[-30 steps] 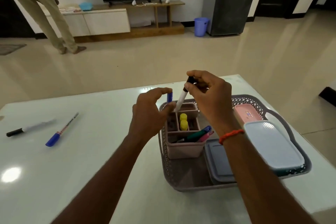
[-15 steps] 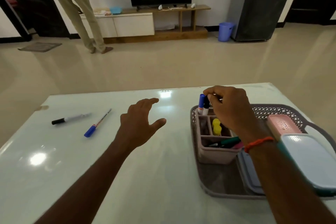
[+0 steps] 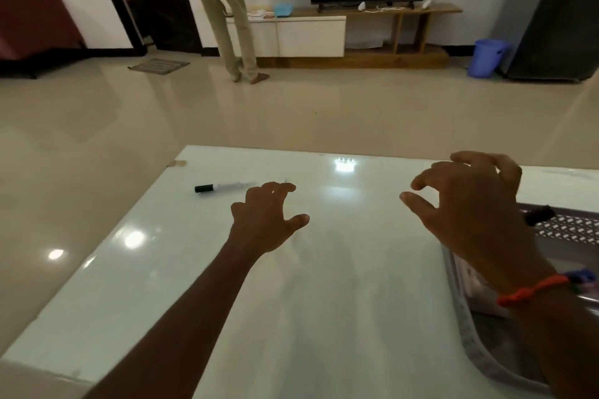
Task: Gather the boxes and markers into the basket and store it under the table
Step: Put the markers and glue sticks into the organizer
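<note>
Marker (image 3: 223,186) on table (image 3: 324,285), barrel print blurred

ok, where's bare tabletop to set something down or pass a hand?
Bare: glossy white table between left hand and right hand, down to the near edge; also the near-left corner, this side of the black-capped white marker. Crowded: right edge, grey perforated plastic basket under the right forearm.

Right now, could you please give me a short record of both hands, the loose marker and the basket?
table: white, glossy
basket: at the table's right edge, partly out of frame, contents mostly hidden
marker: black cap, lying flat on the table, far left of the basket
left hand: empty, fingers spread, above the table just right of the marker
right hand: empty, fingers loosely curled, by the basket's left rim
</note>
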